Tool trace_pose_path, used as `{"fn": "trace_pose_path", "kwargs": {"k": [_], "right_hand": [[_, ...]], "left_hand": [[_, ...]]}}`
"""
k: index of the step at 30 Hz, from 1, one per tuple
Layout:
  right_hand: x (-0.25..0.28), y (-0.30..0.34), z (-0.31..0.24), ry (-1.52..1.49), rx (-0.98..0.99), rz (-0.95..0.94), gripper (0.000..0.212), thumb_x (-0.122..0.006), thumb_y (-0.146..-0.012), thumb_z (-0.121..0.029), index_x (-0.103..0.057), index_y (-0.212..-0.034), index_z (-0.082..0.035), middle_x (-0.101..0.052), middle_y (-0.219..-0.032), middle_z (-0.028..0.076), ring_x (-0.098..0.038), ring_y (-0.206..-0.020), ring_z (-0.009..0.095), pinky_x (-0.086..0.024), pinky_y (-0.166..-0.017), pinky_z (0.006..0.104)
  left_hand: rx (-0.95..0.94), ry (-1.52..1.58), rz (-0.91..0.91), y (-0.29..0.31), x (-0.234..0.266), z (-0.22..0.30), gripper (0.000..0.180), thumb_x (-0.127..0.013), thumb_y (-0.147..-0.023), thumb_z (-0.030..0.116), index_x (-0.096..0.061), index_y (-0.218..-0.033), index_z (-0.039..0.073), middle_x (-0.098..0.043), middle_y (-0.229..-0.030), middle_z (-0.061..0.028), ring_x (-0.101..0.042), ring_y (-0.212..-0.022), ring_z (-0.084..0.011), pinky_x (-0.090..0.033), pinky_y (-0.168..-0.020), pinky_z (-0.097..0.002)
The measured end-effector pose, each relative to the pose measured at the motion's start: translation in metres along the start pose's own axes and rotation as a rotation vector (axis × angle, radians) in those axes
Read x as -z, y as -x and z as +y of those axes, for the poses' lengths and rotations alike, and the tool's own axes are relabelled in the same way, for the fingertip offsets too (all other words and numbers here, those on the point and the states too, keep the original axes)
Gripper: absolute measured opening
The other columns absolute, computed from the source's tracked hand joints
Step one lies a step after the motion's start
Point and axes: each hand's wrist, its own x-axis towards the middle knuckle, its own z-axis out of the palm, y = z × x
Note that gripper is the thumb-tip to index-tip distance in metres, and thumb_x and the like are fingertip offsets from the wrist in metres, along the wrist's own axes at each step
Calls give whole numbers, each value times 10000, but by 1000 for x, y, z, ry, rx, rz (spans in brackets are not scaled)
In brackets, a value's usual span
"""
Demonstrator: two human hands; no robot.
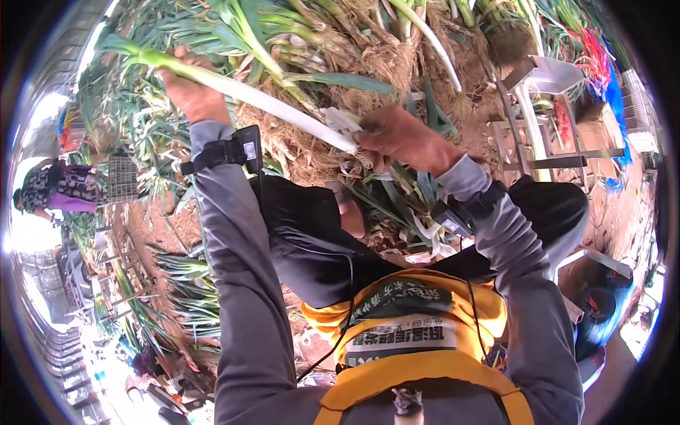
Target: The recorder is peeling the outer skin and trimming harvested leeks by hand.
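A long leek [258,103] with a white stalk and green upper end stretches slantwise between my two hands. My left hand [191,88] is closed round its green part at the upper left. At the lower right end, near the roots, my right hand [407,137] is closed on the white stalk, and a pale loose strip of leaf skin [340,120] shows beside its fingers. Just beyond lies a heap of leeks with dry, tangled roots [379,67]. Peeled leaf scraps [407,202] lie below my right hand, between my legs.
A metal frame stand [549,74] rises at the right, with a white-stalked leek [528,120] leaning by it. More leeks [188,290] lie in a row at lower left. Another person [60,188] is at the far left by a wire crate [122,178]. Blue and red netting [602,64] hangs at upper right.
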Motion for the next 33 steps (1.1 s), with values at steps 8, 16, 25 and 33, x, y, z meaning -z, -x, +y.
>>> {"fn": "trace_pose_path", "kwargs": {"k": [8,16,25,33], "right_hand": [[41,20,99,773,-139,255,217,-622,-923,-188,-655,-926,27,-690,-773,136,-694,-633,273,-522,-543,384],[12,49,0,781,607,613,226,-662,-925,-197,-660,-973,24,-681,-829,180,-688,-669,208,-504,-552,359],[-2,13,-9,240,152,65,247,-632,-944,-188,-672,-952,56,-596,-625,68,-598,-497,125,-470,-471,294],[-12,6,20,-262,-216,-84,194,-636,-944,-162,-675,-913,25,-581,-615,31,-517,-430,108,-431,-428,255]], "left_hand": [[3,-40,2,3,12,-7,427,-345,-1058,462,-510,-1135,77,-601,-864,-65,-531,-646,-149,-490,-563,-267],[-28,-167,122,-4,18,1,394,-290,-1069,443,-505,-1107,115,-603,-835,-61,-516,-628,-154,-458,-563,-281],[-15,-20,142,18,-6,-7,467,-342,-1050,496,-556,-1205,111,-588,-755,-26,-514,-529,-101,-477,-462,-231],[10,9,193,25,-8,-3,398,-438,-1026,477,-562,-1216,151,-571,-732,27,-489,-542,-86,-442,-466,-225]]}}
